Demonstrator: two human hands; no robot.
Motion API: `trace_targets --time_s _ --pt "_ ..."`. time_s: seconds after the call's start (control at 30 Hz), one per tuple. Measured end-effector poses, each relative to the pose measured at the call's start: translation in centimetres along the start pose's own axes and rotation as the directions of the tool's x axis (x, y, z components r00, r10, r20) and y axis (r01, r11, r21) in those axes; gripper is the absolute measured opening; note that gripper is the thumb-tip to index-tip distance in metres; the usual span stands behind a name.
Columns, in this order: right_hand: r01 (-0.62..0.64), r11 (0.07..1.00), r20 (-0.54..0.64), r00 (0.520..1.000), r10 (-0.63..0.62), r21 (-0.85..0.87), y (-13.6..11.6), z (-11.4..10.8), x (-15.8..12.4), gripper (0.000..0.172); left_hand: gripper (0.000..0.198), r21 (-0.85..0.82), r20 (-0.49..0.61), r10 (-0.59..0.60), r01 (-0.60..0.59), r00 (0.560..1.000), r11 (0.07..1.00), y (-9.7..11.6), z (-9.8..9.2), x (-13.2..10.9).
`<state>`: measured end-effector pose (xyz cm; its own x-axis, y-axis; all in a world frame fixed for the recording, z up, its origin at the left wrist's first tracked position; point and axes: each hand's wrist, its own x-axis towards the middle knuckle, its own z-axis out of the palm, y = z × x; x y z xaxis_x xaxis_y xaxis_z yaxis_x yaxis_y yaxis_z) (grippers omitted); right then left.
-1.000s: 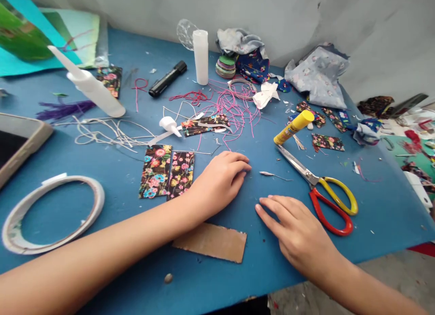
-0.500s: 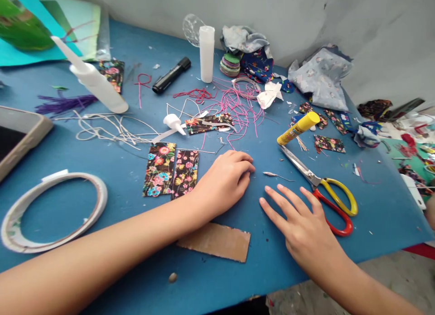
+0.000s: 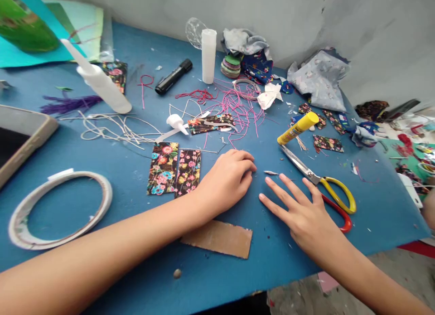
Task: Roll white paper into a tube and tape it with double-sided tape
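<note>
My left hand [image 3: 227,179] rests on the blue table [image 3: 136,215] with its fingers curled under, beside two floral fabric strips [image 3: 175,172]. What its fingertips press on is hidden. My right hand [image 3: 299,210] lies flat with fingers spread, holding nothing, its fingertips next to the red and yellow scissors [image 3: 322,188] and a small pale scrap [image 3: 271,172]. A brown cardboard strip [image 3: 219,238] lies under my left wrist.
A yellow glue stick [image 3: 297,128], pink threads [image 3: 234,106], white cords [image 3: 108,127], a white glue bottle [image 3: 100,81], a black marker [image 3: 173,77], a tape ring [image 3: 57,208], a phone [image 3: 20,140] and fabric scraps [image 3: 317,79] crowd the table. Its front edge is near my arms.
My right hand slid forward and to the right, spreading its fingers toward the scissors. My left hand stayed put. The view shifted slightly.
</note>
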<state>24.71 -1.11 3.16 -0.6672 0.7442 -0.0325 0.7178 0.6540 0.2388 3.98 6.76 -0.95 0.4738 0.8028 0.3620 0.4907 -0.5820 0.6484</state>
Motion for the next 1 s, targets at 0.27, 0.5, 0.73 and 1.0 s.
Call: trace_targets --time_s 0.27,0.5,0.73,1.0 --pt "-0.029 0.999 0.003 1.000 0.029 -0.016 0.1 0.4 -0.3 0.063 0.017 -0.011 0.001 0.006 -0.006 1.000 1.000 0.0 0.0 -0.1" --pt "-0.069 0.997 -0.057 0.996 0.067 -0.043 0.7 -0.7 -2.1 0.050 0.017 -0.011 0.001 0.002 -0.002 1.000 1.000 -0.1 0.0 0.0" --pt "0.071 0.997 0.017 0.997 -0.070 -0.012 2.2 0.9 -1.3 0.065 0.017 -0.006 0.011 -0.006 0.006 1.000 1.000 0.0 0.0 0.0" --pt "-0.015 1.000 0.023 1.000 0.016 -0.023 2.1 0.5 -2.1 0.063 0.017 -0.012 0.020 -0.009 0.009 1.000 1.000 -0.1 0.0 -0.1"
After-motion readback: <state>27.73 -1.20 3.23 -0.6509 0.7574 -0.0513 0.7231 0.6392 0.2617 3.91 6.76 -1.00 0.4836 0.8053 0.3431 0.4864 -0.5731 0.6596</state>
